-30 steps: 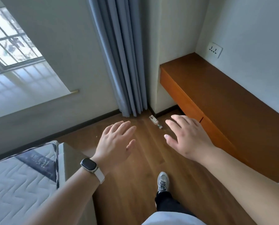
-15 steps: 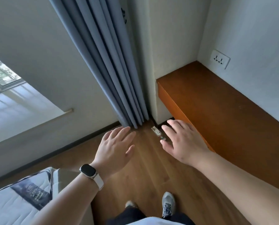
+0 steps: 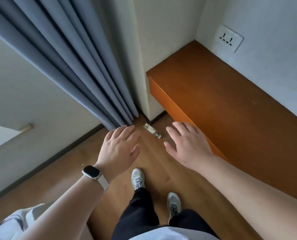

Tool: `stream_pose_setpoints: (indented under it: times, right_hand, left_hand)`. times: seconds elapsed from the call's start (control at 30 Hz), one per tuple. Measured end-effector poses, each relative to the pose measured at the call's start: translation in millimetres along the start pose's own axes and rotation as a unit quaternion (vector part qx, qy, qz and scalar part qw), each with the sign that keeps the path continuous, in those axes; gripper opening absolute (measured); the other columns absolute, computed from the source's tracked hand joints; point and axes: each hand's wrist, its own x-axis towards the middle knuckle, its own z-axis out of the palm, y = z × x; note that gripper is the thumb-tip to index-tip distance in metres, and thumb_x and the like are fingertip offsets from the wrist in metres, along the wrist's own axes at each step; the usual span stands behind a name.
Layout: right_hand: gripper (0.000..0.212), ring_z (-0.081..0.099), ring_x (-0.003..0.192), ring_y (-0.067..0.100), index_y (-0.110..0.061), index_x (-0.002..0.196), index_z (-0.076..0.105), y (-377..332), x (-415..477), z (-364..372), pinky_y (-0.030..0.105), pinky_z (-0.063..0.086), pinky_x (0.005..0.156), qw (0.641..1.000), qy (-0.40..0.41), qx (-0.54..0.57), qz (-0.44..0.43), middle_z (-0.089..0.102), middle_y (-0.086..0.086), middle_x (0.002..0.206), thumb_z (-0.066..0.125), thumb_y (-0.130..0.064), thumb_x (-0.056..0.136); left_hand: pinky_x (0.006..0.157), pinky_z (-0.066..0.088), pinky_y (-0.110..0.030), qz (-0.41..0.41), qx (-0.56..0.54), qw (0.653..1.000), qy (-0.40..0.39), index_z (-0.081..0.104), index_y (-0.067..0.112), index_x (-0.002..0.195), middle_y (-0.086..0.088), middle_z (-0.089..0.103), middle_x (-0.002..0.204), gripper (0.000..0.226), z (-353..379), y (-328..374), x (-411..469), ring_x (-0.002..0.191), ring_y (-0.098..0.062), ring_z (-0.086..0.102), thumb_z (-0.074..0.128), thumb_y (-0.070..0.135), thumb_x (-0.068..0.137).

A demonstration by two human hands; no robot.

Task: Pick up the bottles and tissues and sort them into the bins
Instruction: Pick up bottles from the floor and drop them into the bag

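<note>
Wooden plank flooring [image 3: 154, 158] is carrying a small clear plastic bottle [image 3: 152, 130] lying just beside the grey curtain [image 3: 78, 70] — left hand [image 3: 120, 149] and right hand [image 3: 187, 144] hovering nearer than it, fingers spread, gripping nothing.

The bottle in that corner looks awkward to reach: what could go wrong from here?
The bottle lies on its side on the floor, so a nudge from the right hand might roll it under the wooden shelf or behind the curtain. Bending down, the person could bump the shelf's edge.

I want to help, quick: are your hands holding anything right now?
Left hand: open, holding nothing.
Right hand: open, holding nothing; the bottle lies untouched.
</note>
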Motion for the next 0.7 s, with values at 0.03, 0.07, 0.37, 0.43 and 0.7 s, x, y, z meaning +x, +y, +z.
stream_pose_setpoints:
  times: [0.03,0.07,0.37,0.43,0.7]
  right_hand:
    - [0.053,0.047,0.119,0.028,-0.02,0.133,0.049,-1.5,13.9,8.3,0.043,0.045,0.093,1.0,-0.014,-0.003,0.006,0.05,0.005,0.135,0.035,-0.052,0.094]
    - [0.053,0.047,0.12,0.027,-0.02,0.135,0.048,-2.2,22.4,13.3,0.043,0.045,0.093,1.0,-0.023,-0.009,0.009,0.049,0.005,0.136,0.036,-0.052,0.094]
    - [0.052,0.047,0.119,0.029,-0.019,0.135,0.049,-13.5,127.2,83.1,0.045,0.042,0.09,0.996,-0.043,0.009,0.072,0.048,0.006,0.137,0.044,-0.048,0.092]
    - [0.05,0.047,0.119,0.03,-0.019,0.133,0.05,-12.6,141.5,110.5,0.044,0.041,0.09,0.994,-0.035,0.038,0.098,0.048,0.005,0.136,0.047,-0.046,0.092]
    - [0.05,0.046,0.12,0.032,-0.014,0.129,0.054,37.1,180.5,280.1,0.045,0.038,0.092,0.991,-0.038,0.069,0.107,0.052,0.011,0.134,0.05,-0.043,0.089]
  left_hand:
    - [0.099,0.042,-0.046,0.008,-0.006,1.0,-0.009,0.061,0.021,0.127,-0.001,0.059,0.132,0.045,9.9,-13.8,12.7,0.124,-0.027,0.052,0.05,0.04,0.088]
    - [0.098,0.042,-0.045,0.015,-0.006,1.0,-0.012,0.061,0.02,0.126,-0.002,0.06,0.131,0.044,15.9,-21.7,22.1,0.124,-0.028,0.052,0.05,0.039,0.088]
    - [0.095,0.044,-0.045,0.014,-0.037,0.998,-0.055,0.061,0.019,0.126,-0.005,0.059,0.13,0.044,103.0,-112.5,86.6,0.121,-0.031,0.053,0.06,0.033,0.085]
    - [0.095,0.044,-0.044,-0.002,-0.044,0.997,-0.059,0.059,0.019,0.129,-0.004,0.06,0.128,0.047,132.8,-123.0,84.6,0.12,-0.03,0.053,0.065,0.031,0.084]
    - [0.098,0.041,-0.048,-0.05,-0.06,0.994,-0.078,0.054,0.019,0.135,-0.006,0.055,0.137,0.046,292.2,-140.5,97.1,0.125,-0.032,0.048,0.057,0.033,0.091]
